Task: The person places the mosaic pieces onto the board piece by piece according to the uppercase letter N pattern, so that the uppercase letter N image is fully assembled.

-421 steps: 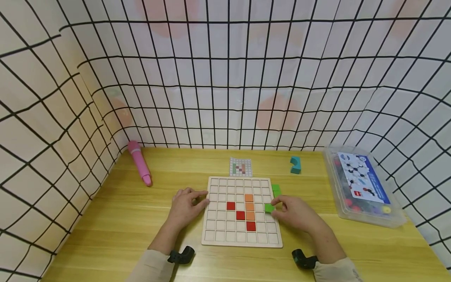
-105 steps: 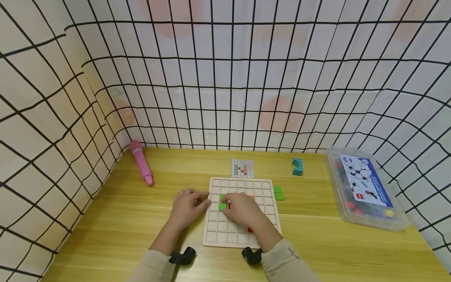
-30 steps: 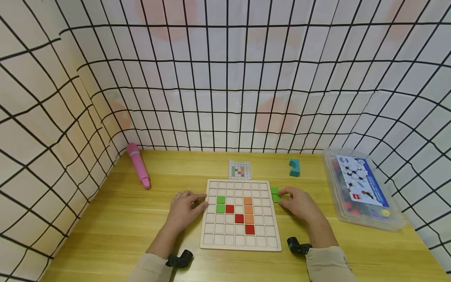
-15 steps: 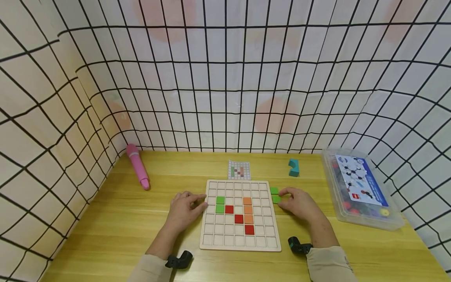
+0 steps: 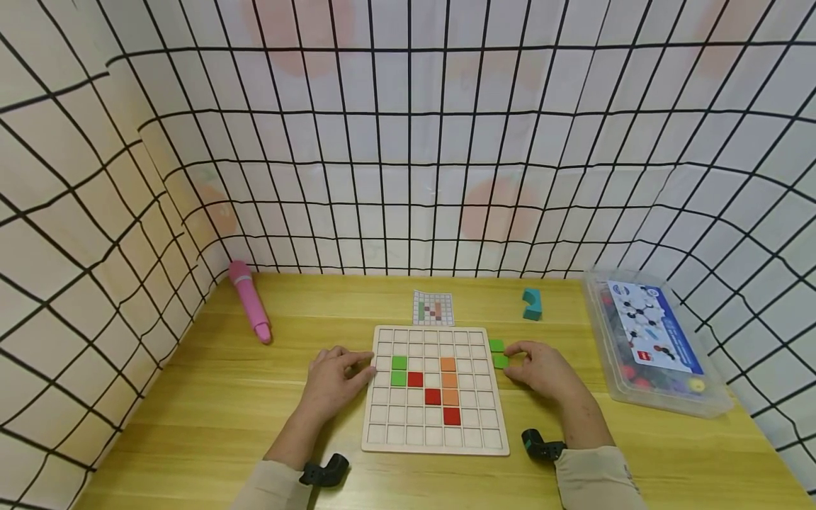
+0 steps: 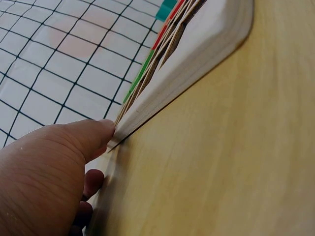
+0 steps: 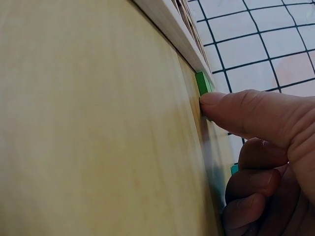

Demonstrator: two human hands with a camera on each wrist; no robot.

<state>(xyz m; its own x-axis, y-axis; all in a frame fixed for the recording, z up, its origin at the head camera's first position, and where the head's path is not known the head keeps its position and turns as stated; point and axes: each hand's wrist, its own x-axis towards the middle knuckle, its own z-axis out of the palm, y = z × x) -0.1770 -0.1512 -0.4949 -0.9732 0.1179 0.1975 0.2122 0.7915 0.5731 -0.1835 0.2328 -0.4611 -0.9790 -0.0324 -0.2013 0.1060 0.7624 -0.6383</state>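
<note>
A light wooden grid board [image 5: 435,440] lies on the table, with two green tiles [image 5: 398,363], several red tiles [image 5: 433,397] and a column of orange tiles [image 5: 449,380] in its cells. My left hand [image 5: 331,386] rests at the board's left edge, thumb and index fingertips against the rim. In the left wrist view the thumb [image 6: 93,135] touches that edge. Right of the board, my right hand [image 5: 542,372] pinches the nearer loose green tile [image 5: 500,362] between thumb and index finger. Another loose green tile [image 5: 496,346] lies just behind it.
A small printed grid card [image 5: 433,309] lies behind the board. Farther right are a teal notched block [image 5: 532,304] and a clear plastic case [image 5: 656,340] of coloured parts. A pink microphone-shaped object [image 5: 251,302] lies at left. Black-lined white cloth surrounds the table's back and sides.
Since the earliest frame, two green tiles have come onto the board's left side. My right hand has returned from over the board to the loose green tiles. The left hand has stayed put.
</note>
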